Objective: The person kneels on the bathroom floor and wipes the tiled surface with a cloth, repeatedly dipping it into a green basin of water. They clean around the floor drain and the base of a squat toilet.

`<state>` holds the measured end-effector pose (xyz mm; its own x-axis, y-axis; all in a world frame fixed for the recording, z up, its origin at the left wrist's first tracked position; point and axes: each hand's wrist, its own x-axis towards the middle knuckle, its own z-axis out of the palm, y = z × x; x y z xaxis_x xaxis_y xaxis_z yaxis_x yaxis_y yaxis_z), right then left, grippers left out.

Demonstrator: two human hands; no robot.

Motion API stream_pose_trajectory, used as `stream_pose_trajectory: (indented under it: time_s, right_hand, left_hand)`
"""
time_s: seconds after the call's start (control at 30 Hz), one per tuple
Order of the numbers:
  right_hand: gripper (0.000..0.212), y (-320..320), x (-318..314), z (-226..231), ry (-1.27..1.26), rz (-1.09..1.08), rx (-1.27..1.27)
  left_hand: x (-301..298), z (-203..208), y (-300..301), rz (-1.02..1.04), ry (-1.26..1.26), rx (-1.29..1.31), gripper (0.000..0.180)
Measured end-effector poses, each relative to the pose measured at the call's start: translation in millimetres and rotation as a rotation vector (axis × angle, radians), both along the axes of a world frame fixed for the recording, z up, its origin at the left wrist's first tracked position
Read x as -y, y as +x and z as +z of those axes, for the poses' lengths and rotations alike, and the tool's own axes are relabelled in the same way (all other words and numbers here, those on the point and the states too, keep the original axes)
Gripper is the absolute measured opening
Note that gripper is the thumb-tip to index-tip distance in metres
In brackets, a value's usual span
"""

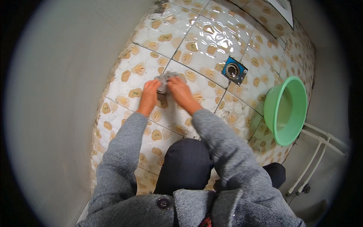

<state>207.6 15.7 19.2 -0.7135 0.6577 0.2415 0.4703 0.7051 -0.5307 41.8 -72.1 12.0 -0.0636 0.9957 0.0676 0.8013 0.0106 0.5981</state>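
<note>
A crumpled grey cloth (162, 84) is bunched between my two hands, low over the tiled floor (166, 56). My left hand (150, 95) grips its left side with curled fingers. On the right side, my right hand (180, 92) is closed on the same cloth. Parts of the cloth and the fingertips are hidden by the hands, so I cannot tell how firmly it is pressed on the tiles. Both forearms, in grey sleeves, reach forward past my dark-trousered knee (185, 162).
A blue-edged floor drain (233, 70) lies ahead to the right. Further right stands a green basin (274, 109) with cloudy liquid inside. White pipes (314, 162) run along the right wall. Wet, shiny tiles lie at the far side; a grey wall (75, 94) borders the left.
</note>
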Motion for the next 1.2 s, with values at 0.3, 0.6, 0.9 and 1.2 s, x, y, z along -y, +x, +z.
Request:
stream_pose_trajectory:
  time_s: [0.3,0.6,0.9,1.2]
  right_hand:
    - [0.036,69.8,6.9,-46.6,0.068,-0.077,0.08]
    - [0.03,387.3,103.4,13.9,0.026,0.256,0.524]
    - [0.016,386.7,86.9,93.3,-0.211,-0.07,0.304]
    - [0.02,352.6,-18.3,97.7,0.218,-0.273,0.424]
  left_hand:
    - [-17.2,-54.6,73.4,-0.121,0.038,0.008,0.056]
    - [46.8,-33.5,330.8,-0.647,0.202,0.392,0.018]
    - [21.8,31.7,318.9,-0.581,0.287,0.292,0.017]
    - [-93.1,77.9,302.5,-0.404,-0.1,0.364,0.019]
